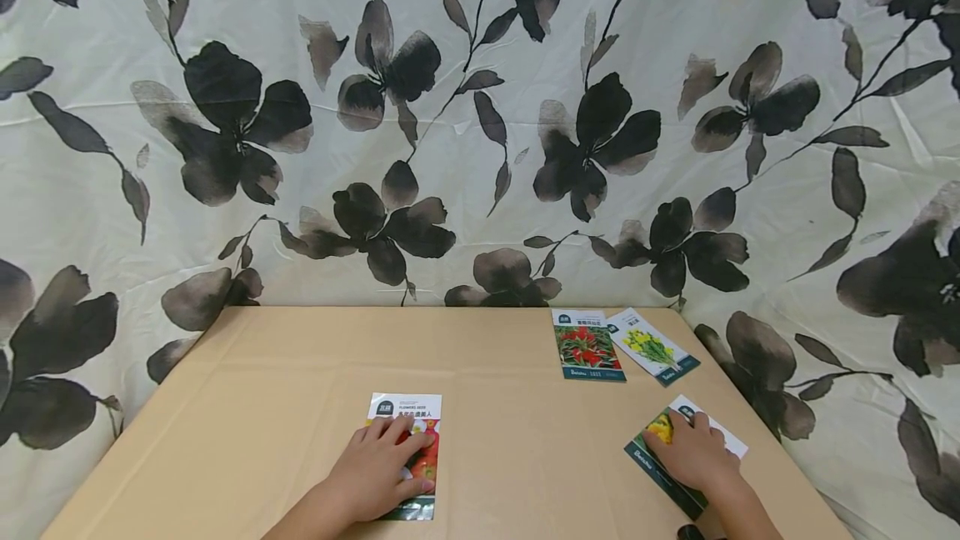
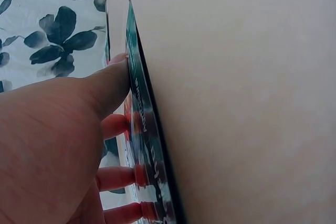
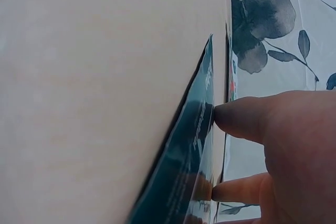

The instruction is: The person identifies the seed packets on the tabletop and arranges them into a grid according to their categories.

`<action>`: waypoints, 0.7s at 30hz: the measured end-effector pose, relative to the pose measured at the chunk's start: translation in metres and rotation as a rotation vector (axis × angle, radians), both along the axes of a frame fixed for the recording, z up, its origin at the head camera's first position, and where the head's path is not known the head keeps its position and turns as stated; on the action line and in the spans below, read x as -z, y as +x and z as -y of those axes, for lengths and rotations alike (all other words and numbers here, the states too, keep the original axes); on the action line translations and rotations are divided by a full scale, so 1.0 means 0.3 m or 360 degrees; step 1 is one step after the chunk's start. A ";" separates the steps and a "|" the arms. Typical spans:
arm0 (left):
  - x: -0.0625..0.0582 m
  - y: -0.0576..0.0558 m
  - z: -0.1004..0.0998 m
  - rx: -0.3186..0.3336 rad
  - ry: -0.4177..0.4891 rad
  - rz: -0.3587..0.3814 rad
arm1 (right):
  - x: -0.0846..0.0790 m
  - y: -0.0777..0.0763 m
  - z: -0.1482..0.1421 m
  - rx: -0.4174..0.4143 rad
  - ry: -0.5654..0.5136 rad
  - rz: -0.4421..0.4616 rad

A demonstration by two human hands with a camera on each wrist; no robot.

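On the near left part of the table, my left hand (image 1: pixel 378 472) rests with spread fingers over a flower seed packet (image 1: pixel 407 403) printed with red blooms. The left wrist view shows the thumb and fingertips touching the face of this packet (image 2: pixel 137 85), which lies on the tabletop. Over at the right, my right hand (image 1: pixel 697 450) rests on a slanted seed packet (image 1: pixel 667 486) with a yellow picture and a dark green bottom band. Seen from the right wrist, extended fingertips touch the printed face of that packet (image 3: pixel 184 166). Both hands partly cover the pictures.
Two more seed packets lie at the back right of the tan table (image 1: pixel 300 373): one with red flowers (image 1: pixel 588 346), one with yellow flowers (image 1: pixel 651 346), their edges close together. A small black object (image 1: pixel 690 532) shows beside my right wrist. Floral cloth (image 1: pixel 480 140) surrounds the table.
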State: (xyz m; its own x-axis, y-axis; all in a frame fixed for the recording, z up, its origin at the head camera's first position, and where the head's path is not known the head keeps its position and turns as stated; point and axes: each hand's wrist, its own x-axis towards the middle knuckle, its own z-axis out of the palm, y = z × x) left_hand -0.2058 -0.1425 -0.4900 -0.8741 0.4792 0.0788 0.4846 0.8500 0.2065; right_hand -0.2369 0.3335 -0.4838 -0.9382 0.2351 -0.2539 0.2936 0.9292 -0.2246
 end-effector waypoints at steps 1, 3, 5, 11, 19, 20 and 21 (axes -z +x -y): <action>0.000 0.000 0.000 0.0001 0.0001 0.0000 | 0.001 0.000 0.000 0.0000 0.0003 -0.0001; 0.000 0.000 0.001 0.0002 0.0003 0.0002 | 0.001 0.000 -0.001 0.0001 0.0008 -0.0001; -0.001 -0.001 0.001 0.0001 0.0006 0.0006 | 0.001 0.001 -0.001 0.0003 0.0011 -0.0003; -0.003 0.000 0.004 0.0002 0.0028 0.0005 | 0.006 0.001 -0.001 0.0016 0.0007 -0.0004; -0.008 0.001 0.007 0.0006 0.0035 0.0007 | 0.008 0.002 0.002 0.0012 0.0005 0.0011; -0.008 0.001 0.007 0.0006 0.0034 0.0007 | 0.008 0.001 0.003 0.0008 0.0009 0.0012; -0.008 0.001 0.008 0.0004 0.0032 0.0007 | 0.007 0.000 0.004 0.0006 0.0011 0.0014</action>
